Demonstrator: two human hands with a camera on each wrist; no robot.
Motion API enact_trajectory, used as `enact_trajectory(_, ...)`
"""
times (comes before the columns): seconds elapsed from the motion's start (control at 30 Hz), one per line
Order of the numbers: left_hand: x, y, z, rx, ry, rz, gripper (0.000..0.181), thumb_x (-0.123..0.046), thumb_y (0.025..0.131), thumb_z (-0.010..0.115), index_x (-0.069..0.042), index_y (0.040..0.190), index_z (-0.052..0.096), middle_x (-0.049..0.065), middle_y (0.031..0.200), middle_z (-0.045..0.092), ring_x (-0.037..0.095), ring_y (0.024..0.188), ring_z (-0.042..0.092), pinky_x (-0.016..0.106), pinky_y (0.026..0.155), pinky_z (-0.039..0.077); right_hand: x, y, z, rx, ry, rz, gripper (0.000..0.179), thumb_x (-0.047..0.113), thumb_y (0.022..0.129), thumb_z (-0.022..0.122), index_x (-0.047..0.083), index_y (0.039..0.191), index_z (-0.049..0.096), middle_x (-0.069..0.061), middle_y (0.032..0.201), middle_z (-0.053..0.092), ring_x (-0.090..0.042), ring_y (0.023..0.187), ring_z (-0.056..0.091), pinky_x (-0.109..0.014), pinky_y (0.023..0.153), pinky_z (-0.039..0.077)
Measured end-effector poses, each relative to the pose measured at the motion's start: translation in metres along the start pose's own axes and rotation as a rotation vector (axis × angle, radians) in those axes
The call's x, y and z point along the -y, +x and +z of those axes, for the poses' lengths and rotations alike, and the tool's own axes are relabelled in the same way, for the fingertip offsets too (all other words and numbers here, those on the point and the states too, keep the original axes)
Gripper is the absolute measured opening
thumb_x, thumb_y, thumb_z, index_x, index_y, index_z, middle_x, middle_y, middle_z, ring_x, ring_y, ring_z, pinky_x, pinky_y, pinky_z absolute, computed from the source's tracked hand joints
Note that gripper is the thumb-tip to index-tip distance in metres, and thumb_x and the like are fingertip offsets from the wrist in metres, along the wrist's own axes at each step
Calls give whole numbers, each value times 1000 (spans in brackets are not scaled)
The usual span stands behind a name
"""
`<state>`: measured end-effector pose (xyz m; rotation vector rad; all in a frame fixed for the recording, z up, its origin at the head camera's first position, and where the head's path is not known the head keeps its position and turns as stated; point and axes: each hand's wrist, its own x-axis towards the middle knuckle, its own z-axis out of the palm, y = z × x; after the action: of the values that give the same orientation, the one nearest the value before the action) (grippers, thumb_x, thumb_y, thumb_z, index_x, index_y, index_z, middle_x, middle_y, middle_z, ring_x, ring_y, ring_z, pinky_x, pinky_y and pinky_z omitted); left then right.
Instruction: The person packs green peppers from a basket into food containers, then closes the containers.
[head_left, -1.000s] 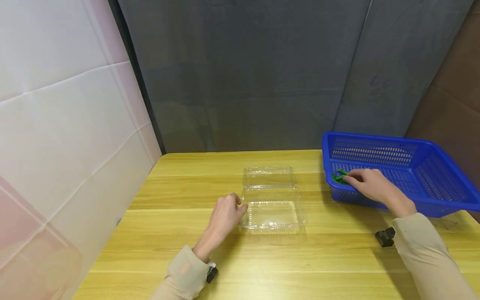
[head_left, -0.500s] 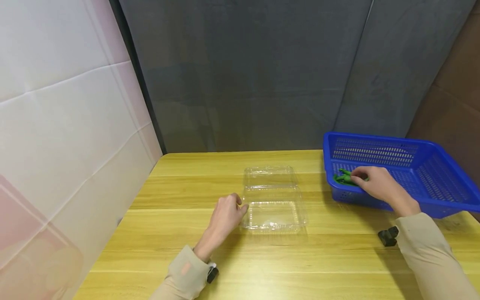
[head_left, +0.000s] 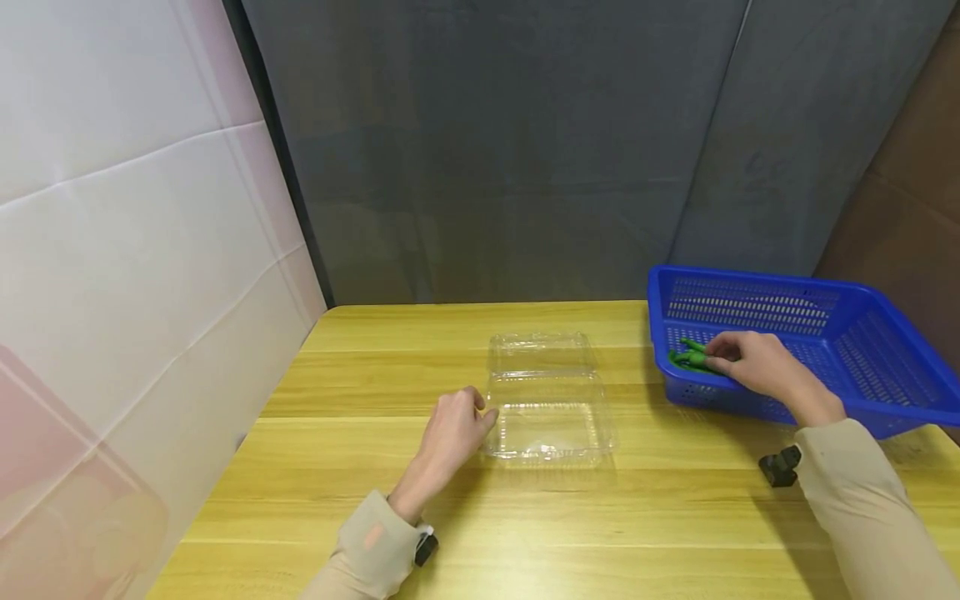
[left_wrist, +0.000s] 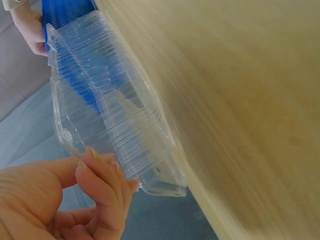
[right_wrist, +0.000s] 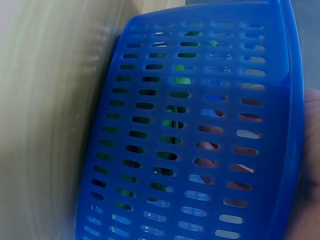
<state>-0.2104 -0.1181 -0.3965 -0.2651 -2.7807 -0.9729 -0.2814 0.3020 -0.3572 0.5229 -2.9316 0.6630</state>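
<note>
A hinged clear plastic clamshell box (head_left: 549, 454) lies with its lid raised on the wooden table. At its left side my left hand (head_left: 452, 432) pinches the rim between thumb and fingers, as the left wrist view of the box (left_wrist: 132, 135) also shows. Several green chili peppers (head_left: 692, 358) lie in the near left corner of the blue plastic basket (head_left: 757, 277). Over that corner, my right hand (head_left: 759, 367) reaches in with thumb and fingers curled on a pepper. Its fingertips are mostly hidden, and in the right wrist view the slotted basket wall (right_wrist: 235, 70) covers them.
The wooden table (head_left: 360, 367) ends against a dark grey cloth backdrop (head_left: 480, 167). White cloth (head_left: 135, 250) hangs on the left, brown cloth (head_left: 900, 183) on the right. The basket's near wall stands between the right forearm and the peppers.
My right hand has shifted slightly to the right within the basket, uncovering more of the peppers. The left hand and the clear box stay where they were.
</note>
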Motion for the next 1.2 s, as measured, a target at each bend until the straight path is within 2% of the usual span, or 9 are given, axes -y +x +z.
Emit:
enact_trajectory(0.2, 1, 1, 0, 3, -1, -6, 24, -9, 92, 73, 13, 98, 67, 4, 59, 58, 7, 40, 46, 16, 34, 37, -1, 2, -5, 36, 6, 17, 24, 10, 92, 71, -9, 106, 69, -18, 92, 72, -38, 88, 68, -57, 77, 56)
enact_trajectory(0.7, 2, 1, -2, -6, -4, 3, 23, -8, 91, 74, 13, 97, 67, 5, 60, 59, 6, 40, 45, 16, 34, 37, -8, 5, -5, 34, 4, 59, 24, 8, 89, 74, -10, 103, 68, -22, 94, 72, -40, 90, 67, -58, 81, 53)
enact_trajectory(0.93, 4, 0, -1, 3, -12, 7, 22, -7, 91, 73, 14, 97, 66, 5, 58, 59, 6, 39, 48, 16, 34, 39, -8, 5, -4, 41, 20, 101, 23, 9, 90, 73, -10, 102, 68, -24, 96, 71, -42, 91, 65, -59, 80, 53)
enact_trajectory(1.2, 4, 0, -1, 14, -14, -8, 23, -8, 92, 73, 13, 98, 66, 4, 58, 59, 8, 41, 51, 18, 36, 43, -7, 4, -3, 90, 54, 170, 23, 9, 89, 72, -10, 102, 68, -24, 97, 71, -42, 92, 65, -58, 79, 54)
